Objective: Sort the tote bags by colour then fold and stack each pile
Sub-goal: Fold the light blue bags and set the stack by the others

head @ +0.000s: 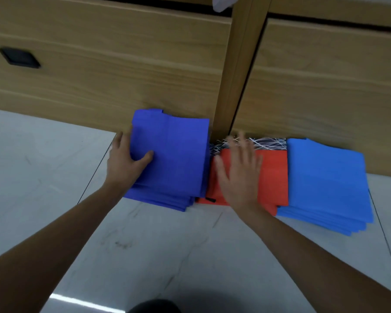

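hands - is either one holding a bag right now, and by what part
The left hand grips the top dark blue bag by its left edge, thumb on top. The right hand is open and blurred over the red bags, holding nothing.

Folded violet-blue fabric tote stack [172, 159] is showing deep indigo-blue, plain, no print. Flat orange-red fabric tote pile [273, 175] is showing solid orange-red with a small black tab [210, 200] at its near edge. Black-and-white line-patterned fabric bag [266, 143] is showing white crisscross streaks on black. Folded sky-blue fabric tote stack [325, 184] is showing lighter plain blue. Pale grey-white marbled floor tiles [156, 245] are showing dark grout lines. Light tan woodgrain cabinet front [122, 64] is carrying a black recessed square handle [19, 57].
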`<control>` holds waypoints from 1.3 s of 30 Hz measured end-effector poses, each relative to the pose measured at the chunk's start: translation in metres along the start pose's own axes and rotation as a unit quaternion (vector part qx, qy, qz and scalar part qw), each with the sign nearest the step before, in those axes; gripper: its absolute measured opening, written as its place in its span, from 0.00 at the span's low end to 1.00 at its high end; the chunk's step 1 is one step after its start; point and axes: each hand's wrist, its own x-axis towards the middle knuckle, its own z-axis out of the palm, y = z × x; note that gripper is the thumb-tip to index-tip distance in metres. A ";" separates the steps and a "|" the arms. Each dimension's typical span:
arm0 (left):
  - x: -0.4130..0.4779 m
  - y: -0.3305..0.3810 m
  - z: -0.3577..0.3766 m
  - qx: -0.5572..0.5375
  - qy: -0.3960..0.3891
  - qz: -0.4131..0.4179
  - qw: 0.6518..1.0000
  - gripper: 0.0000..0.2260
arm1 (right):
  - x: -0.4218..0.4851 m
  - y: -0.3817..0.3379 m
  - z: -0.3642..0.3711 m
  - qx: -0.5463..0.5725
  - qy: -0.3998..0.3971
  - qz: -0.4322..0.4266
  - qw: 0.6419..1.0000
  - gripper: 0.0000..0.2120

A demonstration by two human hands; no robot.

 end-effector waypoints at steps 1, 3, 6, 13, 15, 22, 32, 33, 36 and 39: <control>-0.001 0.007 0.003 0.045 -0.005 0.011 0.999 0.41 | 0.002 0.006 -0.003 -0.018 0.046 0.069 0.996 0.28; -0.006 0.020 0.013 0.161 -0.016 0.024 0.987 0.41 | 0.007 0.021 -0.010 -0.041 0.056 0.207 0.976 0.28; -0.015 0.032 0.025 0.263 -0.014 0.080 0.961 0.38 | 0.010 0.040 -0.022 -0.039 0.035 0.320 0.946 0.31; -0.033 0.040 0.051 0.280 -0.110 0.260 0.918 0.41 | 0.011 0.051 -0.001 0.040 -0.096 0.351 0.931 0.40; -0.035 0.035 0.057 0.317 -0.144 0.241 0.906 0.49 | 0.015 0.049 0.003 0.044 -0.100 0.344 0.932 0.40; -0.029 0.025 0.052 0.320 -0.163 0.213 0.909 0.52 | 0.024 0.042 0.000 0.073 -0.096 0.282 0.952 0.38; -0.040 -0.014 -0.021 0.066 -0.025 0.222 0.972 0.51 | -0.036 -0.023 -0.014 -0.004 -0.035 -0.212 0.977 0.33; -0.039 -0.027 -0.027 0.077 -0.050 0.216 0.972 0.53 | -0.044 -0.031 -0.005 -0.005 -0.060 -0.195 0.979 0.38; -0.032 -0.061 -0.032 0.187 -0.120 0.252 0.942 0.53 | -0.052 -0.042 0.021 -0.041 -0.120 -0.138 0.982 0.46; -0.027 -0.067 -0.023 0.316 -0.130 0.249 0.906 0.56 | -0.048 -0.043 0.038 -0.087 -0.162 -0.091 0.979 0.46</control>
